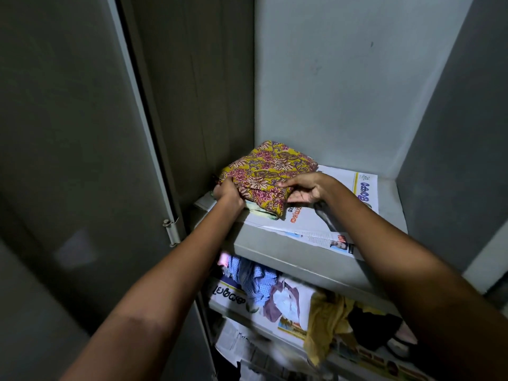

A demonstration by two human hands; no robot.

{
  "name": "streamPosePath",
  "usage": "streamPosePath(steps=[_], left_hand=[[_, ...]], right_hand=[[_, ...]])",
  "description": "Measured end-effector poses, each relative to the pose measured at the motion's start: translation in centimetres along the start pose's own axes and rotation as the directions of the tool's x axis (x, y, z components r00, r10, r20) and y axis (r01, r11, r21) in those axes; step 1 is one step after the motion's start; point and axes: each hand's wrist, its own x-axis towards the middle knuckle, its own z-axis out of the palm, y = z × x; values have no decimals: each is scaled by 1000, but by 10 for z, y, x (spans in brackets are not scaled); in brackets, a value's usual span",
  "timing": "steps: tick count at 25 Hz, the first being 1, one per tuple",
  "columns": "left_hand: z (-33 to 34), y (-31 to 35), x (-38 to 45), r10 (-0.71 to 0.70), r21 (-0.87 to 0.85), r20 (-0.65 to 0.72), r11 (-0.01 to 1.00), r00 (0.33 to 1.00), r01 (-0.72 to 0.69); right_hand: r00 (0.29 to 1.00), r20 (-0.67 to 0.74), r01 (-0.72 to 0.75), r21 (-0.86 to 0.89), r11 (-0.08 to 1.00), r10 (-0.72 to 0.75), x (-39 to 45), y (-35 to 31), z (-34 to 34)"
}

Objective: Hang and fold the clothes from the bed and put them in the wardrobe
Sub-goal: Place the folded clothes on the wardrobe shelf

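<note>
A folded yellow garment with a pink floral print [270, 169] lies on the newspaper-lined upper shelf [277, 250] of the grey metal wardrobe, pushed toward the left back corner. A pale green folded piece [261, 213] shows under its front edge. My left hand [226, 192] grips the garment's left front corner. My right hand [305, 188] is at its right front edge, fingers spread, thumb over the cloth and fingers below it.
The open wardrobe door [77, 160] stands at the left with a hinge [171, 232]. Newspaper [354, 193] covers the shelf's right part. The lower shelf holds loose clothes: a blue checked piece [253, 279], a mustard cloth [324, 320], a dark item [376, 328].
</note>
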Motion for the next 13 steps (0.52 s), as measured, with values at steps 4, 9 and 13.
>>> streamPosePath(steps=[4, 9, 13], left_hand=[[-3, 2, -14, 41, 80, -20, 996, 999, -39], [0, 8, -31, 302, 485, -15, 836, 953, -257], [5, 6, -34, 557, 740, 402, 270, 727, -616]], right_hand=[[1000, 7, 21, 102, 995, -21, 3, 13, -5], [998, -67, 3, -142, 990, -13, -14, 7, 10], [986, 54, -122, -435, 892, 161, -33, 6, 27]])
